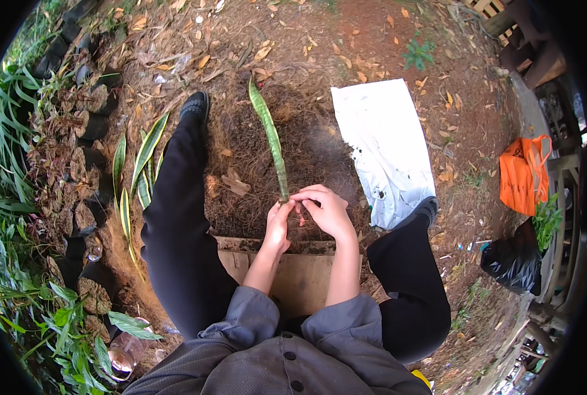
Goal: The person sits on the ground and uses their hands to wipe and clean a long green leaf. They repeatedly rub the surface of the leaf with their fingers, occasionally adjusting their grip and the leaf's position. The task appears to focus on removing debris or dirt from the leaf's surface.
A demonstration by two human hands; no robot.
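A long, mottled green snake plant leaf stands upright between my legs, its tip pointing away from me. My left hand is closed round its lower end. From the right, my right hand meets it there, with its thumb and fingers pinched at the leaf's base. Thin reddish roots seem to hang between the two hands, though the fingers partly hide them. Beneath and beyond lies a patch of dark, fibrous soil.
More snake plant leaves lie left of my left leg. A soil-smeared white sack is spread beside my right foot. Farther right are an orange bag and a black plastic bag. Black planting bags line the left side.
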